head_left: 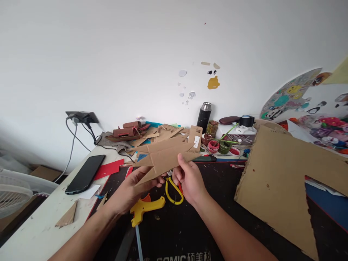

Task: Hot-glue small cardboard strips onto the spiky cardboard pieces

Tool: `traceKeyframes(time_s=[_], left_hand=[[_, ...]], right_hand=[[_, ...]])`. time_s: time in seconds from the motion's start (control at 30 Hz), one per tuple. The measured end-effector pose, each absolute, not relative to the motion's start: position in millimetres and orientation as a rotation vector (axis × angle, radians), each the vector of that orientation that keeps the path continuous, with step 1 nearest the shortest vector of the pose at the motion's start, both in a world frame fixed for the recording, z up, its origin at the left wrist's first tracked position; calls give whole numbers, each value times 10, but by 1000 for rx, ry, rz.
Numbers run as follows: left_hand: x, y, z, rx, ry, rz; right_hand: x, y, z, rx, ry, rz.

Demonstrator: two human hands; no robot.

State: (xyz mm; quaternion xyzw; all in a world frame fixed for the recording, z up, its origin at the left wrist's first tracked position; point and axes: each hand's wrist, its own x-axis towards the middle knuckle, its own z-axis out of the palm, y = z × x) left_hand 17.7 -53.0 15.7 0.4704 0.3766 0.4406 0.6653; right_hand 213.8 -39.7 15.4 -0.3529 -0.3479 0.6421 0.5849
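A cut cardboard piece (166, 160) with pointed ends and a crease is held up over the dark mat (176, 224). My left hand (133, 188) is closed on its near left part, the fingers partly hidden behind the cardboard. At the right end, my right hand (191, 179) pinches it with the thumb on top and fingers underneath. Below my left hand lies a yellow glue gun (146, 207) with a glue stick coming out of its back. Scissors with yellow handles (175, 201) lie between the hands, their blades mostly hidden.
A large cardboard sheet (272, 174) covers the right side. At the left lie a phone (85, 174) and red paper (110, 168). Along the wall stand a brown model boat (126, 132), cardboard scraps (163, 133), a black thermos (204, 116) and open paint jars (213, 146).
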Motion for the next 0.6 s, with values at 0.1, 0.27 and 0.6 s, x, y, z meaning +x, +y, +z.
traceKeyframes(time_s=[0.1,0.27,0.6], left_hand=[[82,-448,200,988,869,1037],[-50,-297,211,833,872,1130],[-154,-308,381,842,791,940]], right_hand=[[2227,-333,199,-817,-706,1487],[2259,-327,175,-857,-653,1550],[2261,-292,116,-940,-668,1487]])
